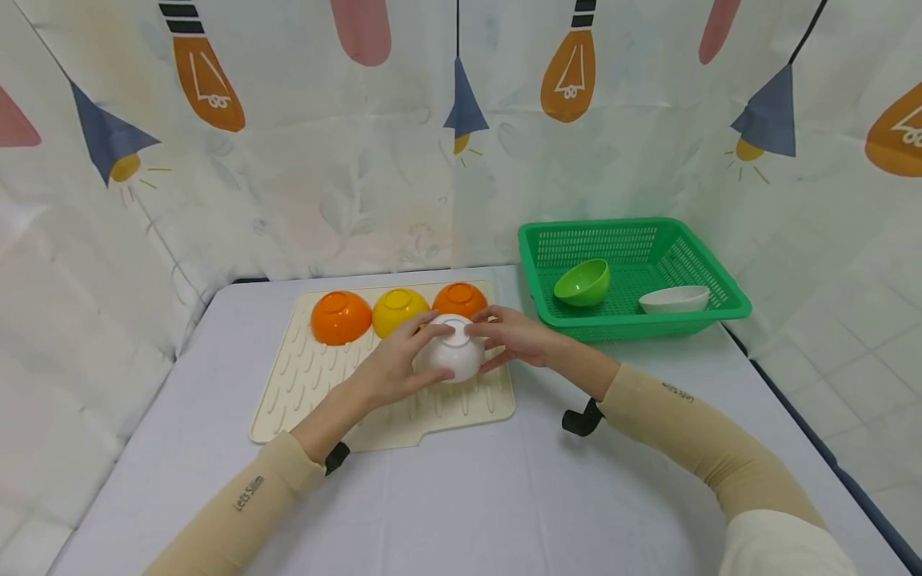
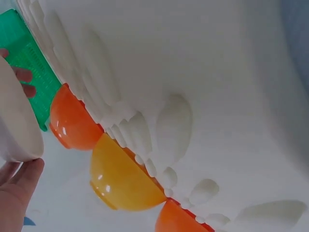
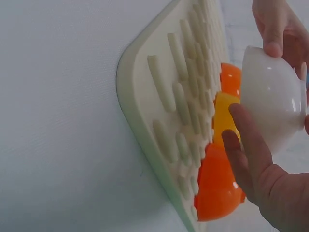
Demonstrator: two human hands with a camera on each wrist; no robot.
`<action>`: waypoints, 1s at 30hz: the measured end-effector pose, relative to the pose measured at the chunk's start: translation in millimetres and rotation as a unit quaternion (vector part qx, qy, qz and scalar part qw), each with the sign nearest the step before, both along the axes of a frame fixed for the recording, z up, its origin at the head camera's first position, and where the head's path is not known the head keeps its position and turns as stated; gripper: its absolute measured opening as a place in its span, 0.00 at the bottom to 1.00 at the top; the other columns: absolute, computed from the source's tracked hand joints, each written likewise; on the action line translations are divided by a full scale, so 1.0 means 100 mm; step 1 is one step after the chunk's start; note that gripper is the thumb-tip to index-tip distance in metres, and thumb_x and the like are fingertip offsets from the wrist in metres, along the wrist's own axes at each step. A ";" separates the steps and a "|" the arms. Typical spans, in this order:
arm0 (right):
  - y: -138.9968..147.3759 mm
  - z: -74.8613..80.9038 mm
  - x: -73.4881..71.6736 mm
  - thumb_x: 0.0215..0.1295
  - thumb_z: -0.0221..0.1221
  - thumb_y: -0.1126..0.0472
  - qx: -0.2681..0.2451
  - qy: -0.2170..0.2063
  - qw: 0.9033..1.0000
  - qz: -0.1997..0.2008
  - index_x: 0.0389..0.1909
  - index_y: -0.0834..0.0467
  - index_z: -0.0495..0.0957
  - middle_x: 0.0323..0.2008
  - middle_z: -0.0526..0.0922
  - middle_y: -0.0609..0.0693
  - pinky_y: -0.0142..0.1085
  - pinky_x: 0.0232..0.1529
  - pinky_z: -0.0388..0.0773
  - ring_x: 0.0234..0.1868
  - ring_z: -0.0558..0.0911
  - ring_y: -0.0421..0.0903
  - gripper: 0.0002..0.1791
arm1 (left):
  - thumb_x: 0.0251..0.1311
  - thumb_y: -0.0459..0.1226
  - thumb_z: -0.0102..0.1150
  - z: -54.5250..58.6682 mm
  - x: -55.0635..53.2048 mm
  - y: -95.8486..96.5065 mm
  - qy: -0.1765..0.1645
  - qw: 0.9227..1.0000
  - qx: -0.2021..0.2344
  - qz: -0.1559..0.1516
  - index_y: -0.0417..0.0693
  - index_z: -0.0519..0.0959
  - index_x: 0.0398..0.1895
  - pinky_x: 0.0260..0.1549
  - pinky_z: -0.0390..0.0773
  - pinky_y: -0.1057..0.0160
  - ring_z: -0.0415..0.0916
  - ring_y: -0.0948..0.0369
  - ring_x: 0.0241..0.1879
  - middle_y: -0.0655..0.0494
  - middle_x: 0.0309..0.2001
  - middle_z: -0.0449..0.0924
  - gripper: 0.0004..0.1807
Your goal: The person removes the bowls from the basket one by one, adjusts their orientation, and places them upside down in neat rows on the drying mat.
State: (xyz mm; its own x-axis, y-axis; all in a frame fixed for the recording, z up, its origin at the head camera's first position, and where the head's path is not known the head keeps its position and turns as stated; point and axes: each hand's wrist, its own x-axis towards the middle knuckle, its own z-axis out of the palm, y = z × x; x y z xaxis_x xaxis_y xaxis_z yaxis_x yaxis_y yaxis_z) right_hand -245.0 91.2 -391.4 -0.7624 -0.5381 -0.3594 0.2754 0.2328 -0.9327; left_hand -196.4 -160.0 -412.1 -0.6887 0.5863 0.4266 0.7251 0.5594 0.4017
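Note:
A white bowl (image 1: 461,362) is held upside down over the front right part of a cream ridged drying mat (image 1: 461,408). My left hand (image 1: 394,358) grips its left side, with the thumb low on the wall and fingers near the foot ring. On the other side my right hand (image 1: 524,336) holds the bowl with its fingers spread around the wall. In the right wrist view the bowl (image 3: 270,96) hangs above the mat's ridges. Just behind it, an orange bowl (image 1: 459,298), a yellow bowl (image 1: 398,310) and another orange bowl (image 1: 340,317) lie upside down in a row.
A green plastic basket (image 1: 634,326) stands at the back right of the table (image 1: 468,512). Inside it are a tilted green bowl (image 1: 583,284) and a white oval dish (image 1: 675,299). A patterned curtain (image 1: 403,176) hangs behind the table.

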 end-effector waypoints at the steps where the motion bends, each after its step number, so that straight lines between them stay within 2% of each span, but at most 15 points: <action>1: 0.01 0.00 0.00 0.76 0.59 0.54 -0.003 0.007 1.000 0.005 0.68 0.63 0.62 0.63 0.73 0.62 0.49 0.46 0.85 0.58 0.80 0.58 0.29 | 0.56 0.48 0.78 0.00 0.00 -0.01 -0.003 1.000 0.003 0.002 0.53 0.74 0.63 0.57 0.78 0.42 0.70 0.41 0.64 0.39 0.68 0.68 0.33; 7: 0.05 -0.03 0.00 0.69 0.66 0.61 -0.003 0.077 0.996 0.051 0.71 0.63 0.64 0.68 0.68 0.62 0.53 0.53 0.82 0.58 0.79 0.58 0.33 | 0.56 0.47 0.78 -0.02 -0.01 -0.04 -0.016 1.000 0.024 0.010 0.52 0.76 0.62 0.57 0.79 0.45 0.72 0.45 0.62 0.44 0.67 0.70 0.32; 10: 0.07 -0.04 0.01 0.65 0.70 0.61 0.022 0.141 0.988 0.064 0.71 0.62 0.66 0.69 0.69 0.58 0.50 0.56 0.81 0.63 0.77 0.57 0.36 | 0.56 0.47 0.78 -0.04 -0.02 -0.05 -0.018 0.999 0.030 0.011 0.51 0.76 0.61 0.58 0.78 0.47 0.72 0.46 0.62 0.46 0.66 0.71 0.31; 13: 0.07 -0.05 0.02 0.62 0.73 0.59 0.050 0.217 0.972 0.076 0.71 0.59 0.67 0.69 0.71 0.52 0.45 0.57 0.81 0.67 0.73 0.54 0.39 | 0.57 0.47 0.77 -0.04 -0.02 -0.06 -0.021 0.999 0.037 0.010 0.50 0.77 0.60 0.59 0.78 0.47 0.72 0.46 0.62 0.46 0.65 0.72 0.30; 15: 0.06 -0.06 0.02 0.60 0.74 0.59 0.059 0.269 0.957 0.089 0.73 0.58 0.66 0.69 0.72 0.50 0.44 0.58 0.80 0.67 0.72 0.52 0.42 | 0.57 0.46 0.77 -0.03 -0.02 -0.07 -0.027 0.999 0.043 0.011 0.50 0.77 0.59 0.59 0.77 0.46 0.72 0.46 0.62 0.45 0.65 0.72 0.29; 18: 0.04 -0.08 0.04 0.61 0.74 0.61 0.051 0.329 0.936 0.118 0.75 0.58 0.64 0.69 0.70 0.49 0.48 0.60 0.78 0.67 0.71 0.52 0.43 | 0.57 0.46 0.77 -0.03 -0.02 -0.09 -0.042 0.998 0.051 0.018 0.50 0.77 0.59 0.59 0.77 0.45 0.72 0.46 0.62 0.46 0.65 0.72 0.29; 22: -0.01 -0.11 0.06 0.62 0.73 0.63 0.049 0.392 0.908 0.142 0.72 0.56 0.68 0.69 0.71 0.47 0.51 0.61 0.77 0.66 0.71 0.49 0.38 | 0.56 0.46 0.78 -0.02 -0.04 -0.15 -0.068 0.996 0.059 0.030 0.51 0.77 0.59 0.60 0.76 0.43 0.72 0.47 0.63 0.47 0.66 0.72 0.30; 27: -0.10 -0.16 0.05 0.62 0.73 0.64 0.041 0.425 0.892 0.147 0.68 0.58 0.74 0.67 0.75 0.49 0.48 0.60 0.78 0.67 0.72 0.48 0.33 | 0.55 0.47 0.78 0.02 -0.02 -0.24 -0.104 0.992 0.053 0.039 0.52 0.77 0.58 0.57 0.78 0.47 0.73 0.51 0.61 0.53 0.64 0.74 0.30; 30: -0.20 -0.18 0.04 0.62 0.73 0.63 0.050 0.432 0.888 0.151 0.68 0.57 0.75 0.66 0.75 0.50 0.45 0.60 0.78 0.67 0.72 0.48 0.33 | 0.54 0.48 0.79 0.04 -0.02 -0.34 -0.127 0.990 0.047 0.041 0.53 0.76 0.57 0.55 0.79 0.49 0.74 0.54 0.58 0.57 0.60 0.77 0.30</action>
